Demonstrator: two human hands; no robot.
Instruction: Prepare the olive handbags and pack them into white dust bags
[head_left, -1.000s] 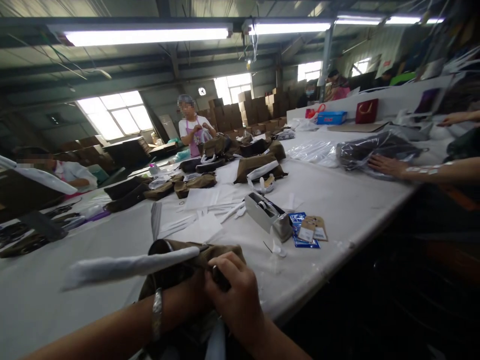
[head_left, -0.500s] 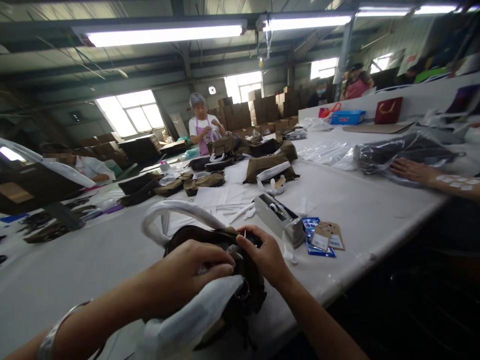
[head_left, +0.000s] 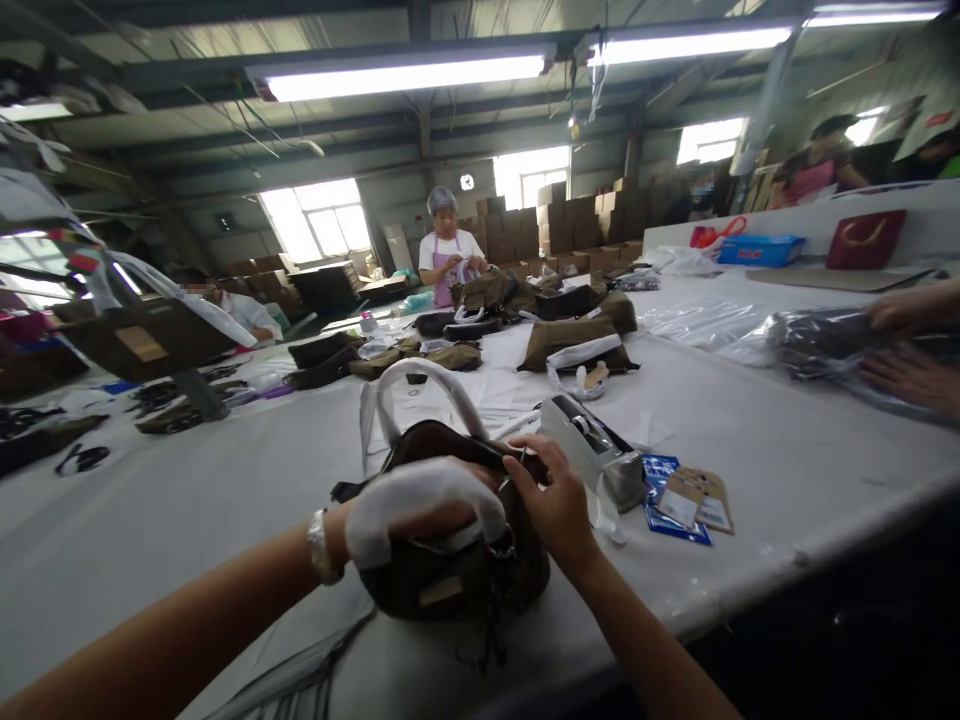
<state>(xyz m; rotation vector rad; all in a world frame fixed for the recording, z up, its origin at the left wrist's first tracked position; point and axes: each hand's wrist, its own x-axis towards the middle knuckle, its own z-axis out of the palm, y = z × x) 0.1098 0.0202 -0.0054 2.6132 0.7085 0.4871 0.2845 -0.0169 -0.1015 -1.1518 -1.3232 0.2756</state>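
A dark olive handbag [head_left: 465,585] stands on the table in front of me, its zipped top open. White wrapping covers both its handles; the far handle [head_left: 429,372] stands up, and the near handle [head_left: 420,490] arches over my left wrist. My left hand [head_left: 444,518] reaches under that near handle into the bag's mouth, its fingers hidden inside. At the right end of the opening, my right hand [head_left: 556,505] pinches the bag's edge by the zipper between thumb and fingers. A tan label [head_left: 441,592] shows on the bag's near side.
Right of the bag are a grey tape dispenser [head_left: 592,450], a blue packet [head_left: 671,505] and cardboard tags [head_left: 701,498]. More olive bags [head_left: 574,345] lie farther back. At the right, a co-worker's hands [head_left: 911,370] press a plastic-wrapped bundle [head_left: 817,340]. Another person [head_left: 450,250] stands across the table.
My left hand has gone from above the bag's opening down into it, under the near handle. The bag now sits more upright. The view has swung left, and the co-worker's second hand has appeared.
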